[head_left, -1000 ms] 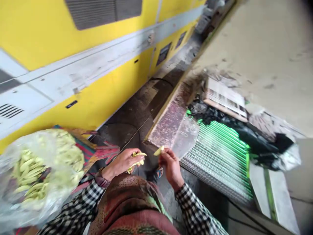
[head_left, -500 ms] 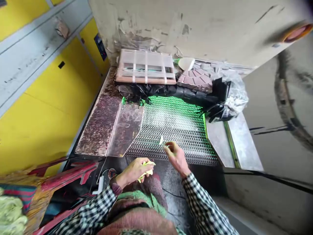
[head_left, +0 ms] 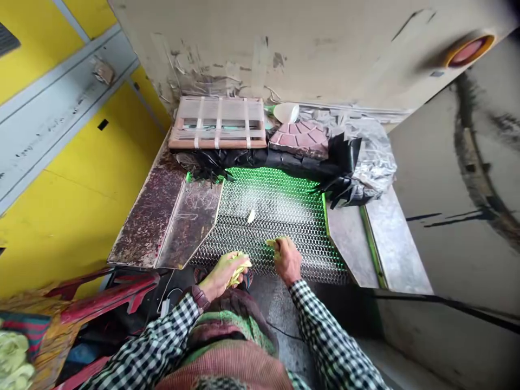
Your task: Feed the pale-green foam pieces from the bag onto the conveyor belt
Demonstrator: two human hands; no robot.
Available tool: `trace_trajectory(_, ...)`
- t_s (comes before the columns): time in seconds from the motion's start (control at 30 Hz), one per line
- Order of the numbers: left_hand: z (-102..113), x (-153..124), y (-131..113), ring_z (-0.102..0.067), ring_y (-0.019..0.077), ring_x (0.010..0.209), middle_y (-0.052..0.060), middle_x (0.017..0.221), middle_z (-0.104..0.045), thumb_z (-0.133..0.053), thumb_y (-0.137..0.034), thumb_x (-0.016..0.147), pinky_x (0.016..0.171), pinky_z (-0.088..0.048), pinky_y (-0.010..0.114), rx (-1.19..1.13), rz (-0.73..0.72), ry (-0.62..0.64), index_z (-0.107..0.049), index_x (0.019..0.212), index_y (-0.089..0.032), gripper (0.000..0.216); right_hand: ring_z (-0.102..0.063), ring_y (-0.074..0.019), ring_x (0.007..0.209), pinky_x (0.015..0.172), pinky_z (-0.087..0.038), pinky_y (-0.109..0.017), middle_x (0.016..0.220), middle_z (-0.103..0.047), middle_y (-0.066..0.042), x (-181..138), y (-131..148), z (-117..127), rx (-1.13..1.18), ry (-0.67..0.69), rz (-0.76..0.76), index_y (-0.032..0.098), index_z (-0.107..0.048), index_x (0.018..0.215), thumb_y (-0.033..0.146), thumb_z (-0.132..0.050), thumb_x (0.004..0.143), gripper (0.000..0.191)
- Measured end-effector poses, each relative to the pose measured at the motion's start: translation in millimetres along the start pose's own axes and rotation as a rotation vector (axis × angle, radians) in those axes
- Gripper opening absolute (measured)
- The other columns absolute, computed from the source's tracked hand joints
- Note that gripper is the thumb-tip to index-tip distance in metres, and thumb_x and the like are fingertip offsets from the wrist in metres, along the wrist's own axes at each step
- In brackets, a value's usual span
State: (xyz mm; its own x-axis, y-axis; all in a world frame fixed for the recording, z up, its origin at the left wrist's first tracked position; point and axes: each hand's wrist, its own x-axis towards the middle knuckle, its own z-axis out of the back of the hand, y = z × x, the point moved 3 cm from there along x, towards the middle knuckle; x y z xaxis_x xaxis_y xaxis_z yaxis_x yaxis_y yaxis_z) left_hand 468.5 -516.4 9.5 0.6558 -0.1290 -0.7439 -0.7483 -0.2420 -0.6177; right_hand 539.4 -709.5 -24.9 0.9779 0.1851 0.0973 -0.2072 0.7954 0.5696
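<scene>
Black-and-white checked sleeves [head_left: 329, 330], red-green striped cloth [head_left: 227, 363].

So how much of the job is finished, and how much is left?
A heap of pale green pieces already sits at the lower left, so that looks done. In hand: the left hand holds yellow-green pieces, the right hand a small one. Still left: one piece lying on the wire mesh.

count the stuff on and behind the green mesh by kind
pale yellow-green slice: 1
strapped slatted frame: 1
white plastic container: 1
red-brown patterned tile: 1
black plastic sheet: 1
clear plastic sheet: 1
total: 6
</scene>
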Motion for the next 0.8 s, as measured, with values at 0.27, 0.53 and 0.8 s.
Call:
trace_trajectory(0.27, 23, 0, -1, -0.049, 0.0061, 0.044, -0.003, 0.071, -0.060, -0.080, -0.053, 0.074, 0.037, -0.028, 0.016, -0.137, 0.000, -0.042, -0.056, 0.087, -0.019, 0.044, -0.055, -0.0244, 0.100, 0.094, -0.036, -0.039, 0.103, -0.067, -0.008, -13, 4, -14, -0.240, 0.030, 0.271, 0.023, -0.064, 0.115, 0.016, -0.042, 0.103, 0.026)
trace_trajectory(0.53, 34, 6, -33, -0.052, 0.0073, 0.047, -0.002, 0.072, -0.062, -0.078, -0.050, 0.075, 0.037, -0.031, 0.017, -0.172, -0.058, 0.019, -0.056, 0.088, -0.019, 0.040, -0.055, -0.0252, 0.099, 0.094, -0.038, -0.040, 0.101, -0.066, -0.009, 3, 20, -22, -0.270, -0.044, 0.234, 0.021, -0.065, 0.103, 0.012, -0.046, 0.097, 0.022)
trace_trajectory(0.8, 39, 16, -44, -0.056, 0.0097, 0.048, 0.000, 0.077, -0.063, -0.068, -0.054, 0.084, 0.038, -0.034, 0.019, -0.043, -0.139, 0.043, -0.058, 0.096, -0.019, 0.038, -0.064, -0.0235, 0.091, 0.080, -0.050, -0.034, 0.100, -0.071, -0.009, -2, 89, -6, 0.510, 0.163, -0.168, 0.023, -0.066, 0.102, 0.045, -0.051, 0.099, 0.027)
